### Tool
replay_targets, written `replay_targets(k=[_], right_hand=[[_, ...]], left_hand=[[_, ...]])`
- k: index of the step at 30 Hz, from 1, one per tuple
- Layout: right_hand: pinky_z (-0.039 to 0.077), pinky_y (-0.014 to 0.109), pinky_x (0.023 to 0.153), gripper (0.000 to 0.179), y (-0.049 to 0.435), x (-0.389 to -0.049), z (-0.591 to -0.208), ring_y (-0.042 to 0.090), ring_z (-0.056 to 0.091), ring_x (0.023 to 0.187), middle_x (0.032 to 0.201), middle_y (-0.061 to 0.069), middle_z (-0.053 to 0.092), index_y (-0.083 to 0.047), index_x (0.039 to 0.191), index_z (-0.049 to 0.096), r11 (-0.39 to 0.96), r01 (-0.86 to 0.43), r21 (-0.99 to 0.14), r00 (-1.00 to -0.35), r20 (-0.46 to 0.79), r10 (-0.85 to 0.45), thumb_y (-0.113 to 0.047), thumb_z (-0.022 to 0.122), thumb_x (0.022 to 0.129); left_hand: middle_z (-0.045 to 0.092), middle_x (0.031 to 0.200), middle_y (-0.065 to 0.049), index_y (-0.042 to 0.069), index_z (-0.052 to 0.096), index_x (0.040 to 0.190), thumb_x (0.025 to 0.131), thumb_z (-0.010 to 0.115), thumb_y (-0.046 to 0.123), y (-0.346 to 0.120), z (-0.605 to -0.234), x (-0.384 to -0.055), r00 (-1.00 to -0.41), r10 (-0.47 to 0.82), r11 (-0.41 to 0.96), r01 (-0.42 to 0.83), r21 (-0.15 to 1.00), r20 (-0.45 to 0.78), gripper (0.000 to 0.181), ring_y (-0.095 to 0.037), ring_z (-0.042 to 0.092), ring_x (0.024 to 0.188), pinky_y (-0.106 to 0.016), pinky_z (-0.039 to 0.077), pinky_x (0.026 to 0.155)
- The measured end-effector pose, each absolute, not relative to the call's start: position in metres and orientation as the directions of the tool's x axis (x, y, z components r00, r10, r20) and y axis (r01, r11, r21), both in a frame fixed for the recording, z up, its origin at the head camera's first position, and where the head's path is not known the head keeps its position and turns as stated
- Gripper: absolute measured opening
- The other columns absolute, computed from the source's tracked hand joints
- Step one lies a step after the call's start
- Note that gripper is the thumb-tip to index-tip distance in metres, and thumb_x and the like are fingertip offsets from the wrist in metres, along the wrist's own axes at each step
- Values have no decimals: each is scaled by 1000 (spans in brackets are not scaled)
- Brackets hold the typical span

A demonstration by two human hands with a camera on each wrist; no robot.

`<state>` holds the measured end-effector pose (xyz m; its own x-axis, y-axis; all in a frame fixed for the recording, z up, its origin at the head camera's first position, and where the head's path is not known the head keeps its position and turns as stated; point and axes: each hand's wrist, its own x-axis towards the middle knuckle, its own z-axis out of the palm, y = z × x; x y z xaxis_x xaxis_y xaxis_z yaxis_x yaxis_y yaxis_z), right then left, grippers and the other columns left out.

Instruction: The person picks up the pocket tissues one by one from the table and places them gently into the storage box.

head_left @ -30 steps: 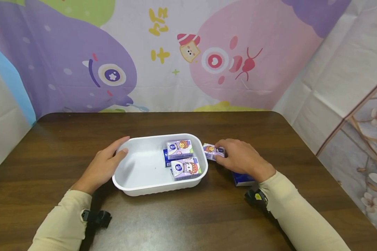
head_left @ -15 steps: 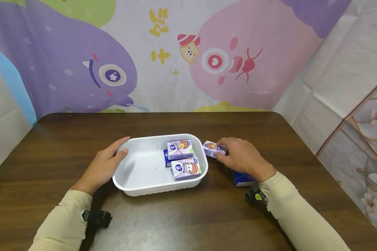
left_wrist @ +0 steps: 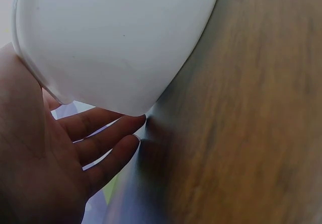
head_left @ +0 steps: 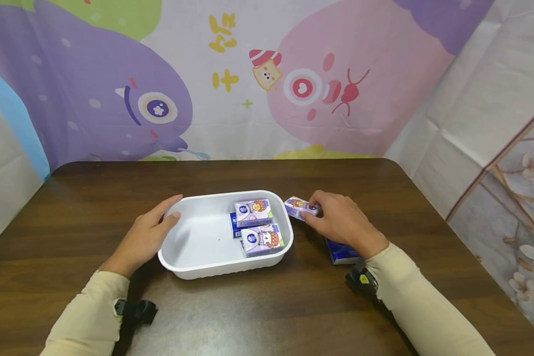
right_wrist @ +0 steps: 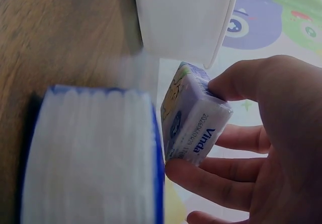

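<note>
From where I stand, the lilac packet (head_left: 297,206) is in the right hand (head_left: 341,220), pinched at its near end between thumb and fingers, and "Vinda" reads on that end. The rest of it sticks out to the right hand's left, its long axis running from the fingertips towards the white tray (head_left: 227,270) and slightly away from the person. It is tipped, its free end just beside the tray's end wall; I can't tell whether the two touch, or whether any edge meets the bench (head_left: 231,316).

The right hand is plainly the nearer one. The left hand (head_left: 143,237) is across at the tray's opposite end, fingers fairly straight along the outside, thumb reaching over the rim.

Between the hands, at the tray's end closer to the right one, lie a yellow-haired printed packet (head_left: 253,212) and a red-capped printed packet (head_left: 261,241), with a small blue packet (head_left: 235,225) partly hidden beside them. A larger blue pack (head_left: 340,253) sits below the right hand, partly covered by the wrist.
</note>
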<state>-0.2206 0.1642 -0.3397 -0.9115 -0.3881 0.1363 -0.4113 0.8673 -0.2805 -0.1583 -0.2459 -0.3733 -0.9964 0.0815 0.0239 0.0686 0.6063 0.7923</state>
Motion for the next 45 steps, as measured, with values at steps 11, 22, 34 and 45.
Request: replay_targets(k=[11, 22, 34, 45], right_hand=[[47, 34, 61, 34, 165, -220, -337, 19, 57, 69, 88, 2, 66, -15, 100, 64, 869, -403, -285, -914, 177, -366, -47, 69, 92], [45, 35, 60, 37, 164, -218, -333, 20, 55, 68, 83, 3, 65, -13, 96, 63, 869, -407, -282, -908, 225, -353, -49, 69, 91], [43, 36, 59, 36, 165, -218, -333, 20, 54, 68, 80, 2, 63, -14, 97, 62, 869, -391, -304, -914, 238, -328, -49, 69, 91], [44, 36, 58, 35, 166, -217, -331, 20, 54, 67, 79, 2, 62, -14, 96, 60, 867, -383, -319, -913, 275, -303, -48, 68, 91]], left_hand=[[35, 158, -16, 25, 32, 159, 106, 41, 51, -247, -375, -159, -997, 80, 615, 68, 785, 24, 60, -40, 37, 141, -62, 34, 108], [35, 158, -16, 25, 32, 159, 106, 41, 50, -247, -374, -159, -996, 82, 614, 69, 787, 23, 59, -40, 37, 140, -62, 34, 107], [37, 157, -18, 22, 33, 158, 106, 41, 49, -245, -373, -159, -996, 82, 624, 77, 778, 32, 59, -42, 38, 140, -63, 34, 107], [37, 156, -18, 23, 34, 158, 107, 42, 48, -245, -372, -158, -996, 80, 621, 79, 780, 37, 58, -41, 39, 139, -62, 35, 106]])
